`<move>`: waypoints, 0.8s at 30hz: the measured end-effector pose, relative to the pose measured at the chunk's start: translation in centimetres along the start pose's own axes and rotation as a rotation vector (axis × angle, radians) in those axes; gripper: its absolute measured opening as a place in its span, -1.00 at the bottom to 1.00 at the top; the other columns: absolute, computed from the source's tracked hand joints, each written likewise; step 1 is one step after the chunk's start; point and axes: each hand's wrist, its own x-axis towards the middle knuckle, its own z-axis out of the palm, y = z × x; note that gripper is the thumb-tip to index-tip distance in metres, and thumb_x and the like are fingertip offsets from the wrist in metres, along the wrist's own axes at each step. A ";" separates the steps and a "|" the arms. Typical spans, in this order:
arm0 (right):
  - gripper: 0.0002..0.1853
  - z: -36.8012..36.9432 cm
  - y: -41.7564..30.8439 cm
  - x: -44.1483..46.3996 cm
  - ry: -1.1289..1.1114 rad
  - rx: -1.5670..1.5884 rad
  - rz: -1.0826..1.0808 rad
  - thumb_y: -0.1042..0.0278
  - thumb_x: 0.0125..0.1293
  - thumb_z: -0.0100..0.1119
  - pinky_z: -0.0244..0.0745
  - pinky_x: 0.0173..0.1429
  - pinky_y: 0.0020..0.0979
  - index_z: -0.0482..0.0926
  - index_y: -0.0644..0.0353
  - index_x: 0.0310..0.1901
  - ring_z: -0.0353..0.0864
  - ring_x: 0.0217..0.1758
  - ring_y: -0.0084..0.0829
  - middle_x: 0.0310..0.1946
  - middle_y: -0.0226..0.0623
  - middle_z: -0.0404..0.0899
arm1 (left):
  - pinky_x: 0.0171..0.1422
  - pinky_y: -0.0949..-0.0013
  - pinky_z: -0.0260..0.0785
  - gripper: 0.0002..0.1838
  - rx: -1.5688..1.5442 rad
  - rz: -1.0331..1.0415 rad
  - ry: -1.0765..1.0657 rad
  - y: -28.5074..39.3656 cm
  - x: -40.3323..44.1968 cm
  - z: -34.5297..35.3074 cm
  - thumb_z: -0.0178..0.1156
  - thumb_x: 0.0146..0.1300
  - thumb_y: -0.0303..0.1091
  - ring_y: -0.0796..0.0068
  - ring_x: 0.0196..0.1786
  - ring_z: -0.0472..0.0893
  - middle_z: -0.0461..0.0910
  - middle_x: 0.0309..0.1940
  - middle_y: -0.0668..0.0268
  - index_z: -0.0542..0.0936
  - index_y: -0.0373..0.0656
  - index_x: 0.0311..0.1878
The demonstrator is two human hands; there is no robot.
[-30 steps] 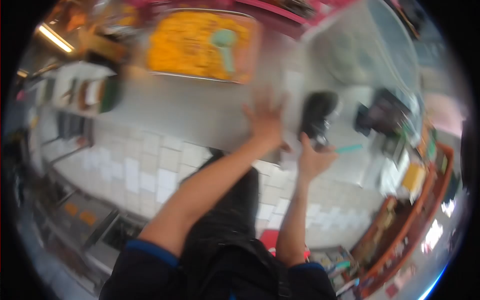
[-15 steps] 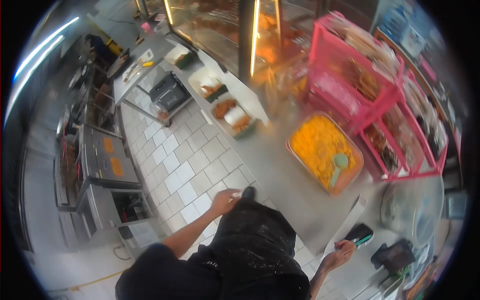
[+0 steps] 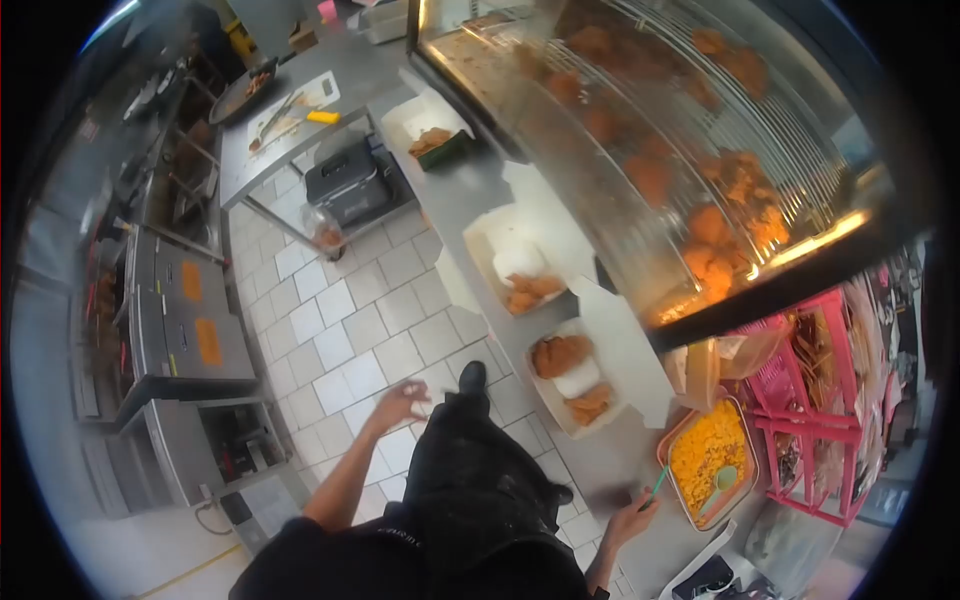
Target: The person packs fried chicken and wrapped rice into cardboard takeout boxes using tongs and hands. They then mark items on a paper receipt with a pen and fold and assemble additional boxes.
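Note:
My left hand hangs over the tiled floor beside my dark apron, fingers loosely curved and apart, with nothing visible in it. My right hand is closed on a thin green pen-like stick, which points up. This hand is by the counter edge, just left of a tray of yellow food with a pale green spoon in it. Farther up the counter stands an open takeaway box with fried chicken and a white portion. Beyond it are a second open box and a third box.
A lit glass display case with fried pieces borders the counter on the right. Pink racks stand behind the tray. At left are steel cabinets, and ahead a side table holds a white cutting board. A black case sits below.
The view has moved forward along the counter, bringing the boxes and display case closer. My right hand has come beside the yellow food tray with the green stick. My left hand's fingers have spread.

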 end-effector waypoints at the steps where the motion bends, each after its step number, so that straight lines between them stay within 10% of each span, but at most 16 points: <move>1: -0.69 0.5 -0.9 -1.2 -0.004 -0.048 0.116 0.26 0.53 -0.08 0.41 0.00 -0.15 0.46 0.41 -0.05 0.54 -0.12 0.01 -0.23 0.04 0.53 | 0.15 0.25 0.56 -0.57 -0.039 -0.263 0.228 5.5 0.6 -0.1 0.17 0.39 -0.20 0.22 0.10 0.64 0.64 0.05 0.02 0.48 -0.28 0.20; 6: -0.70 1.4 -2.5 -1.9 -0.013 -0.406 0.019 0.28 0.45 0.04 0.39 0.10 -0.13 0.47 0.35 0.03 0.53 0.01 0.01 -0.08 -0.03 0.55 | 0.01 0.21 0.53 -0.48 0.653 -0.259 0.356 7.3 4.6 -5.0 0.19 0.33 0.01 0.16 -0.02 0.71 0.72 -0.13 0.04 0.53 -0.24 0.15; 11: -0.68 0.9 -5.3 -1.0 0.389 -0.505 -0.117 0.31 0.35 0.20 0.38 0.15 -0.09 0.45 0.32 0.03 0.53 0.01 -0.03 -0.08 -0.10 0.55 | 0.09 0.22 0.52 -0.58 0.595 -0.182 0.141 6.0 4.1 -5.3 0.24 0.31 -0.12 0.18 -0.01 0.70 0.71 -0.08 0.11 0.58 -0.18 0.11; 15: -0.69 2.1 -14.4 -1.7 0.303 -0.129 -0.087 0.27 0.40 0.17 0.32 0.15 -0.04 0.40 0.30 0.01 0.47 0.01 -0.09 -0.12 -0.12 0.48 | 0.02 0.21 0.55 -0.72 0.587 -0.047 0.405 5.1 3.9 -7.4 0.22 0.29 -0.23 0.12 -0.11 0.72 0.72 -0.19 0.13 0.64 -0.15 -0.02; 24: -0.72 15.3 -40.8 2.7 -0.168 0.312 -0.361 0.37 0.32 0.18 0.39 -0.11 -0.37 0.34 0.30 -0.08 0.47 -0.28 -0.36 -0.36 -0.23 0.44 | -0.04 0.08 0.48 -0.83 0.796 0.243 1.000 22.4 22.9 -40.2 0.20 0.25 -0.33 -0.03 -0.17 0.61 0.65 -0.24 0.05 0.63 -0.13 -0.14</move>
